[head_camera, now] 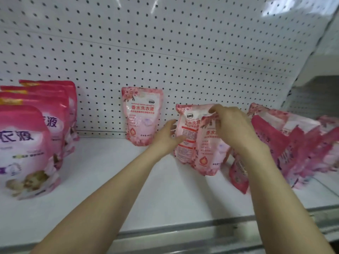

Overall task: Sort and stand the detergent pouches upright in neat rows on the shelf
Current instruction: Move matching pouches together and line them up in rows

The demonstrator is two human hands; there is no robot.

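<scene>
1. Head view: at the far left of the white shelf (128,182), a row of deep pink pouches (27,142) is seen standing upright, one behind another, running back towards the pegboard wall (165,52).
2. Further right, a single pale pouch (142,116) is stood upright against the pegboard, well apart from the rest.
3. The left grip (165,137) is held open, its fingers spread and nearly straight, and is laid at the left edge of a pair of pale pouches (209,151). Whether the thumb presses the film cannot be told through the blur.
4. The pair is stood on the shelf near its middle. The rear pouch is turned with its back label outward; the other overlaps it in front and shows its printed face.
5. The right grip (233,125) is closed over the tops of the pair, with fingers curled down round the upper edges.
6. Behind the right forearm, a darker pink pouch (238,178) is partly hidden and tilted.
7. At the far right, a heap of pink pouches (297,143) is seen leaning and overlapping in disorder.
</scene>
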